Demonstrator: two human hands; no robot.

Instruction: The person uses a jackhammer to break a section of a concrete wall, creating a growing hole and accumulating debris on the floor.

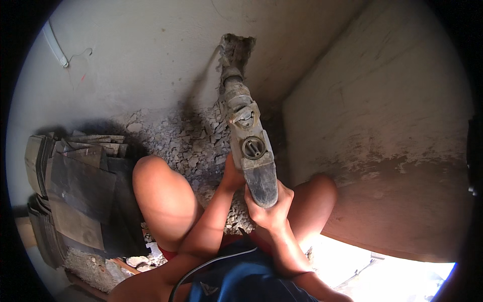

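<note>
A dusty rotary hammer drill points away from me, its chuck end at a rough channel broken into the plaster wall. My right hand is closed around the rear handle, under the dark end of the housing. Beneath the tool's left side, my left hand grips it from below; its fingers are mostly hidden by the body. The bit's tip cannot be made out inside the channel.
Broken rubble covers the floor along the wall. Stacked dark sheets or tiles lie left of my knee. A side wall stands close on the right. A white light tube is at the upper left.
</note>
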